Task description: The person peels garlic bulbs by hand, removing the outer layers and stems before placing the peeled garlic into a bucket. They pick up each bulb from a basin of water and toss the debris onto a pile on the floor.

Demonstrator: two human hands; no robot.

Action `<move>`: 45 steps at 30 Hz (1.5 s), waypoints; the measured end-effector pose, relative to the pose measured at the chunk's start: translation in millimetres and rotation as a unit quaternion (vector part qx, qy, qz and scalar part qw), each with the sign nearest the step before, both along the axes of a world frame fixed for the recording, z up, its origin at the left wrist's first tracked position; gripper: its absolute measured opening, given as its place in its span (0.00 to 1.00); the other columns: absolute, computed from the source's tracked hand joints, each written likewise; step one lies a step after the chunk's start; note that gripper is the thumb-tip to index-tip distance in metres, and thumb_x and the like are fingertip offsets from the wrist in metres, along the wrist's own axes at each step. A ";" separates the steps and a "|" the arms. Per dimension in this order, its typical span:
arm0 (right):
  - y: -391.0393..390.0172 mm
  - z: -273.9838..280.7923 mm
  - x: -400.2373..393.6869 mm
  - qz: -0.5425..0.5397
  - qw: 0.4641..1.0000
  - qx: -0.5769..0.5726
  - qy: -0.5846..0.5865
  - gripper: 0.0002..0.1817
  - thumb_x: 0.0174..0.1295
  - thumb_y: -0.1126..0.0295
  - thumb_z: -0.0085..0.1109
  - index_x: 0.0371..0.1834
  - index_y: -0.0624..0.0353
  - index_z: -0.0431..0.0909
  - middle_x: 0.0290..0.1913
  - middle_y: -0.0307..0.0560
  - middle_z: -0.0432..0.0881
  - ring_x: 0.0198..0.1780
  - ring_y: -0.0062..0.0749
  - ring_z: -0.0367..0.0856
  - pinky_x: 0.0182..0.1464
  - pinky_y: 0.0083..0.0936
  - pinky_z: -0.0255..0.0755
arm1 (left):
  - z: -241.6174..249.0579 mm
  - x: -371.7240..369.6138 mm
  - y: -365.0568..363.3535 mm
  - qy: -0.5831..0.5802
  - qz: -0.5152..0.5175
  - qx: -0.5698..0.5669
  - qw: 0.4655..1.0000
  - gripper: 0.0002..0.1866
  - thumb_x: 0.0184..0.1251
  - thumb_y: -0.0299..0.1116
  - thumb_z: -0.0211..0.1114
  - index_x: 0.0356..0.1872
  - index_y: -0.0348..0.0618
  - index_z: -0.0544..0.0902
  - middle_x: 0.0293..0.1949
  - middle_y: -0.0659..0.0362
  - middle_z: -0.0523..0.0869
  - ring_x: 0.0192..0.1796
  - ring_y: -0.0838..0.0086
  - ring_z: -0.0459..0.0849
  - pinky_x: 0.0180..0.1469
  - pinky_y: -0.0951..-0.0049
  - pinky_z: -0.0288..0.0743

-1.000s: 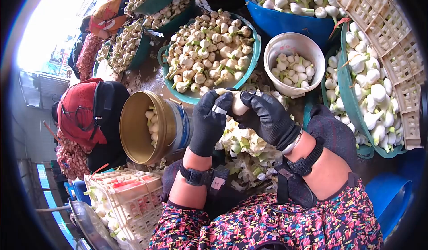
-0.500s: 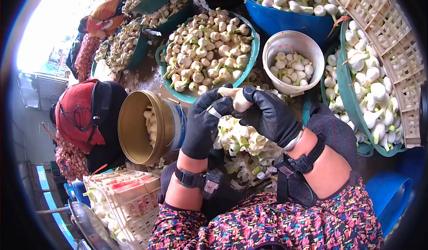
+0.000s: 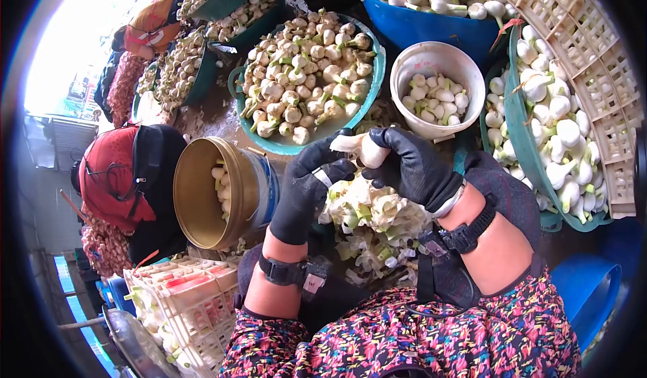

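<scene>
My right hand [image 3: 419,170], in a black glove, grips a white garlic bulb [image 3: 375,153] between thumb and fingers. From the bulb's left side a pale flap of garlic skin [image 3: 346,143] sticks out. My left hand [image 3: 311,184], also gloved in black with a white band around one finger, is closed on that flap. Its fingertips are partly hidden behind the skin. Below both hands lies a heap of garlic peelings [image 3: 377,209] between my knees.
Ahead stands a green basin [image 3: 237,98] of unpeeled garlic in water, with a white bucket [image 3: 477,105] of peeled bulbs beside it. A gold-lined bucket [image 3: 195,209] lies tilted at left. Full green tubs [image 3: 522,129] and a plastic crate [image 3: 610,75] stand at right.
The skin flap now stands out farther from the bulb, toward my left fingers. Both hands stay close together around the bulb. The whole view has shifted slightly.
</scene>
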State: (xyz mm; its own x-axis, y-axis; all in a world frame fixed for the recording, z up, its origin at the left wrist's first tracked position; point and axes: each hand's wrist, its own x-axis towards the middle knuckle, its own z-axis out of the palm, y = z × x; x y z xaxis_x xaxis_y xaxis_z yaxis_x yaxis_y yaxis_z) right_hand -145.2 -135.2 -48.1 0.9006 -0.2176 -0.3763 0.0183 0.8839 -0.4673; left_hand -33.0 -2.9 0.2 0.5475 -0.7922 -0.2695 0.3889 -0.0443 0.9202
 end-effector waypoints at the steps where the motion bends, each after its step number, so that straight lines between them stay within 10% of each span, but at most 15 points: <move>1: 1.4 -5.2 -0.1 -0.033 0.982 -0.181 -0.038 0.13 0.67 0.64 0.47 0.44 0.63 0.73 0.34 0.46 0.76 0.33 0.26 0.80 0.29 0.19 0.77 | -9.1 0.1 -0.5 0.007 -0.004 -0.024 1.000 0.23 0.54 0.21 0.65 0.54 0.34 0.74 0.46 0.55 0.82 0.46 0.74 0.80 0.49 0.75 0.75; 3: 2.6 3.3 -6.1 -0.038 0.909 -0.412 -0.058 0.14 0.67 0.67 0.46 0.48 0.65 0.72 0.46 0.45 0.74 0.39 0.25 0.80 0.36 0.21 0.81 | -3.7 -2.3 -4.3 -0.019 -0.009 -0.022 1.000 0.22 0.55 0.22 0.65 0.53 0.34 0.74 0.46 0.55 0.82 0.46 0.74 0.81 0.49 0.75 0.75; 8: 4.1 14.2 -3.8 -0.053 0.899 -0.429 -0.069 0.12 0.64 0.80 0.47 0.49 0.69 0.73 0.46 0.51 0.77 0.42 0.30 0.80 0.39 0.23 0.79 | -12.6 3.5 -1.4 -0.054 -0.014 0.024 0.998 0.18 0.54 0.21 0.65 0.48 0.32 0.77 0.42 0.55 0.83 0.43 0.74 0.81 0.46 0.75 0.76; 12: 0.5 17.4 -8.4 0.009 0.945 -0.324 -0.032 0.13 0.67 0.68 0.46 0.46 0.65 0.74 0.40 0.47 0.78 0.34 0.25 0.80 0.32 0.19 0.77 | -10.3 5.5 2.1 -0.078 0.001 0.039 0.996 0.13 0.54 0.22 0.64 0.43 0.34 0.80 0.37 0.57 0.84 0.40 0.76 0.81 0.43 0.76 0.76; 15: -4.2 12.5 -6.3 0.155 0.979 -0.130 -0.006 0.15 0.67 0.60 0.46 0.41 0.60 0.76 0.31 0.42 0.79 0.23 0.21 0.76 0.25 0.15 0.71 | -13.5 12.0 5.9 -0.420 -0.054 0.077 0.903 0.09 0.50 0.22 0.65 0.34 0.39 0.83 0.30 0.58 0.83 0.35 0.72 0.81 0.40 0.73 0.74; 20: 20.9 16.1 -5.7 0.352 0.935 0.023 0.026 0.14 0.63 0.59 0.50 0.39 0.58 0.76 0.28 0.39 0.78 0.25 0.20 0.75 0.25 0.18 0.69 | -11.5 15.8 6.6 -0.599 -0.131 0.043 0.789 0.09 0.49 0.21 0.63 0.34 0.41 0.84 0.32 0.56 0.84 0.35 0.68 0.82 0.41 0.71 0.75; 22: 34.3 -0.2 -2.5 0.262 0.877 -0.337 -0.222 0.16 0.64 0.60 0.52 0.42 0.63 0.75 0.34 0.43 0.79 0.33 0.22 0.78 0.33 0.17 0.73 | -8.1 11.8 3.3 -0.485 -0.082 0.061 0.869 0.10 0.59 0.22 0.59 0.41 0.39 0.82 0.37 0.56 0.84 0.39 0.73 0.82 0.43 0.73 0.75; 24: 6.4 6.0 2.0 0.289 0.945 -0.107 -0.113 0.17 0.64 0.61 0.53 0.49 0.63 0.72 0.37 0.42 0.78 0.35 0.20 0.77 0.35 0.17 0.74 | -11.5 11.0 6.0 -0.128 0.024 -0.017 0.991 0.15 0.66 0.26 0.55 0.53 0.35 0.76 0.44 0.53 0.83 0.44 0.73 0.81 0.48 0.74 0.75; 25: 2.4 17.1 0.9 0.180 0.950 -0.234 -0.099 0.20 0.64 0.60 0.53 0.53 0.62 0.68 0.38 0.40 0.77 0.33 0.19 0.77 0.34 0.17 0.74 | -12.0 13.6 12.3 -0.365 -0.035 -0.019 0.930 0.22 0.68 0.32 0.56 0.60 0.33 0.68 0.47 0.51 0.81 0.47 0.69 0.81 0.51 0.72 0.74; 26: 1.9 7.5 7.0 0.181 0.966 -0.152 -0.102 0.23 0.61 0.64 0.57 0.56 0.62 0.65 0.38 0.40 0.77 0.33 0.19 0.77 0.34 0.17 0.74 | -11.0 15.6 17.6 -0.367 -0.035 -0.021 0.929 0.22 0.68 0.32 0.56 0.60 0.33 0.68 0.47 0.51 0.81 0.47 0.69 0.81 0.51 0.72 0.74; 30: 2.6 29.9 3.1 0.011 0.789 -0.614 -0.024 0.28 0.48 0.68 0.67 0.54 0.63 0.70 0.45 0.51 0.78 0.46 0.37 0.79 0.50 0.31 0.72 | -20.5 20.7 20.2 -0.258 -0.022 -0.125 0.958 0.23 0.63 0.36 0.62 0.55 0.32 0.73 0.47 0.52 0.81 0.48 0.71 0.80 0.53 0.72 0.73; 32: 5.2 17.3 7.0 -0.055 0.655 -0.748 -0.086 0.28 0.46 0.68 0.65 0.53 0.62 0.70 0.45 0.56 0.76 0.48 0.47 0.76 0.53 0.38 0.69 | -10.0 19.6 20.0 -0.069 -0.053 0.029 0.996 0.20 0.58 0.32 0.66 0.51 0.32 0.77 0.45 0.52 0.82 0.47 0.71 0.80 0.52 0.73 0.72; 40: 7.3 5.8 6.1 -0.094 0.535 -0.839 -0.042 0.29 0.43 0.69 0.65 0.53 0.61 0.71 0.48 0.54 0.75 0.50 0.49 0.74 0.53 0.41 0.67 | -6.4 11.0 9.5 -0.443 -0.042 0.122 0.887 0.14 0.53 0.25 0.68 0.42 0.36 0.82 0.39 0.54 0.84 0.43 0.70 0.81 0.51 0.73 0.72; 44: 4.5 9.8 5.8 -0.109 0.511 -0.851 -0.051 0.28 0.44 0.70 0.65 0.53 0.61 0.71 0.48 0.54 0.75 0.51 0.49 0.73 0.52 0.42 0.67 | 1.2 1.9 4.1 -0.490 -0.036 0.133 0.861 0.11 0.55 0.24 0.66 0.41 0.36 0.82 0.38 0.56 0.84 0.41 0.73 0.81 0.48 0.75 0.73; 45: 3.9 9.7 5.2 -0.108 0.511 -0.851 -0.051 0.28 0.44 0.70 0.65 0.53 0.61 0.71 0.48 0.54 0.75 0.51 0.49 0.73 0.52 0.42 0.67 | 1.3 0.1 4.2 -0.341 -0.012 0.091 0.936 0.10 0.56 0.24 0.65 0.41 0.36 0.82 0.37 0.57 0.84 0.40 0.75 0.80 0.46 0.75 0.73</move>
